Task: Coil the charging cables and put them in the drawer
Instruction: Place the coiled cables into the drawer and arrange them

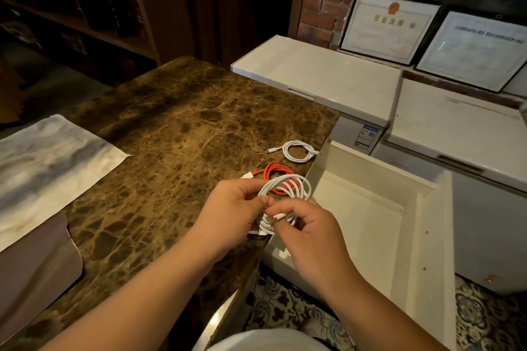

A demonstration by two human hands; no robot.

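White cable [285, 188] coil in both hands over marble counter [176, 122].

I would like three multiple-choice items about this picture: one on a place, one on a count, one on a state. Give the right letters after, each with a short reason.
1. Where does the orange cable lie?
A. on the marble counter
B. inside the drawer
C. on the floor

2. How many cables are in view?
A. one
B. three
C. five

3. In what state is the drawer?
A. shut
B. open, with a cable inside
C. open, with no cable visible inside

Key:
1 A: it rests on the marble counter, near the edge beside the drawer.
2 B: the orange cable, a small white coil on the counter, and the white cable that the left hand and right hand hold.
3 C: it is pulled out and its pale bottom shows bare.
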